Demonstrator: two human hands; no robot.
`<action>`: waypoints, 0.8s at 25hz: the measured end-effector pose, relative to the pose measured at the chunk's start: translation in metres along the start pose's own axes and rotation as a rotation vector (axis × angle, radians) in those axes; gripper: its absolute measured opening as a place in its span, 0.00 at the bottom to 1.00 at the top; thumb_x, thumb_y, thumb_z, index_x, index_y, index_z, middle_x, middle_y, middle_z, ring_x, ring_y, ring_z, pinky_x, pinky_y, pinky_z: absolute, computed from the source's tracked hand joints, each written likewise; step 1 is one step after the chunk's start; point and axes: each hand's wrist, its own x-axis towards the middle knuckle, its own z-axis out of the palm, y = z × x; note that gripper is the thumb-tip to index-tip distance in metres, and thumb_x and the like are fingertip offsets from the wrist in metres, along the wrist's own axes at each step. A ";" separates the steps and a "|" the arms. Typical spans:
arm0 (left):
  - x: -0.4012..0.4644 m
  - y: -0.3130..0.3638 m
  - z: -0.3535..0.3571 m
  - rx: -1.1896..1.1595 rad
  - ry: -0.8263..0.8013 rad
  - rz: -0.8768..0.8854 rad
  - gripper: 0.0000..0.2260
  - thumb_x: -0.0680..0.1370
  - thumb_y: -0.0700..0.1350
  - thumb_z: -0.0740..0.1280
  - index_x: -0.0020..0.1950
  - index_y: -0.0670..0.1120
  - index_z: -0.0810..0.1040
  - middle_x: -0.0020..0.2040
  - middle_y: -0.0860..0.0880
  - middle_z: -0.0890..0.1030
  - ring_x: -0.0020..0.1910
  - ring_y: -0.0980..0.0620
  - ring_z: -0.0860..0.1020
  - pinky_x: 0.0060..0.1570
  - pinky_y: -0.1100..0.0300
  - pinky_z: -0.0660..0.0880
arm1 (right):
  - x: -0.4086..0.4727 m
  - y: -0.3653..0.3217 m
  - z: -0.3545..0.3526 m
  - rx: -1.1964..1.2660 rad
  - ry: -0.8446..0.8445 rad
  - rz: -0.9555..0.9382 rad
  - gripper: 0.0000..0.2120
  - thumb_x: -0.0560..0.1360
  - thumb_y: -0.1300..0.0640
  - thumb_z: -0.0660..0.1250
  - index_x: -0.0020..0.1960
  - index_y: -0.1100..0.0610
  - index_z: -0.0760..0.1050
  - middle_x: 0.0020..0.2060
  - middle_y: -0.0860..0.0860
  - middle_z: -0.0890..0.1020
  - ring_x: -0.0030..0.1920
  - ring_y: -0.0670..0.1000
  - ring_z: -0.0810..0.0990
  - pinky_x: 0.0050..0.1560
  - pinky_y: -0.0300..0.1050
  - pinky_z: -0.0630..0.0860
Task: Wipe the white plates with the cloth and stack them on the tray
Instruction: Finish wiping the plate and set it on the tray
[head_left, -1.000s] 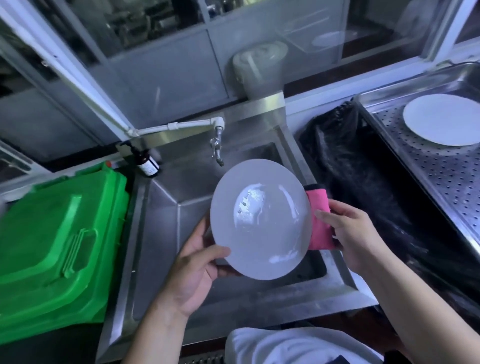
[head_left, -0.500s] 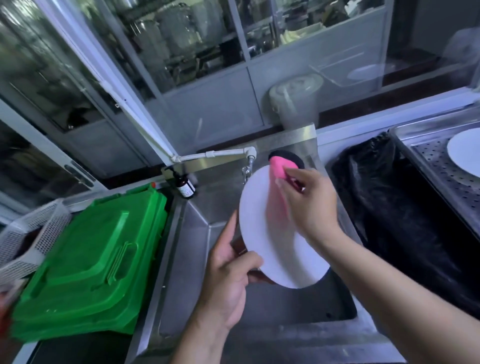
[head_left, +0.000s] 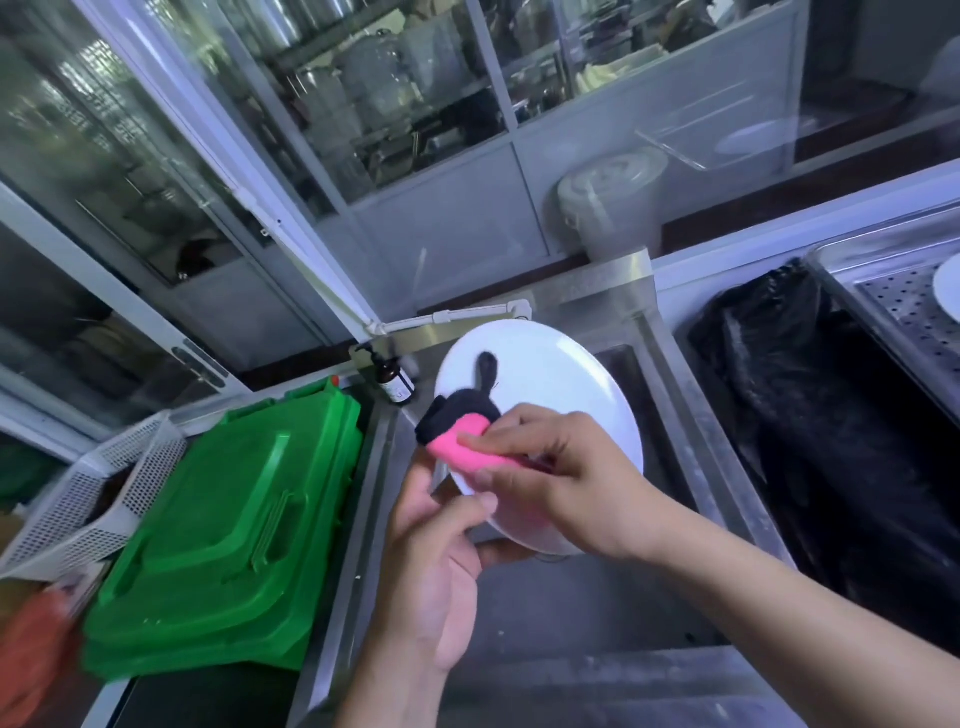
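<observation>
No words or numbers can be read here. The small brown bottle behind the sink has a pale label, but the print on it is too tiny and fuzzy to make out. The green bin lid has no writing that shows. The plate and the pink cloth are plain too.

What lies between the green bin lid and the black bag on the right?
In the head view, the steel sink lies between the green bin lid and black bag, with the white plate held over it.
</observation>
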 end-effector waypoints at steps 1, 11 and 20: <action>-0.001 0.002 -0.003 -0.032 0.022 -0.003 0.25 0.70 0.43 0.69 0.69 0.49 0.78 0.63 0.40 0.82 0.60 0.40 0.81 0.39 0.44 0.81 | -0.005 0.000 -0.001 0.016 -0.051 0.012 0.10 0.76 0.64 0.72 0.55 0.55 0.85 0.46 0.52 0.80 0.48 0.44 0.80 0.51 0.37 0.76; -0.010 -0.013 -0.008 -0.188 0.152 -0.078 0.17 0.72 0.43 0.67 0.60 0.52 0.83 0.56 0.37 0.84 0.48 0.37 0.82 0.38 0.45 0.80 | -0.034 0.005 -0.013 -0.171 -0.285 0.093 0.10 0.77 0.61 0.72 0.56 0.51 0.85 0.47 0.45 0.80 0.50 0.45 0.82 0.53 0.38 0.77; 0.000 -0.032 -0.056 -0.204 0.093 -0.073 0.29 0.65 0.42 0.72 0.67 0.49 0.79 0.60 0.42 0.82 0.49 0.45 0.83 0.38 0.47 0.81 | -0.041 -0.007 -0.056 -0.378 -0.328 0.281 0.09 0.76 0.62 0.73 0.50 0.49 0.86 0.45 0.46 0.82 0.41 0.43 0.82 0.42 0.36 0.75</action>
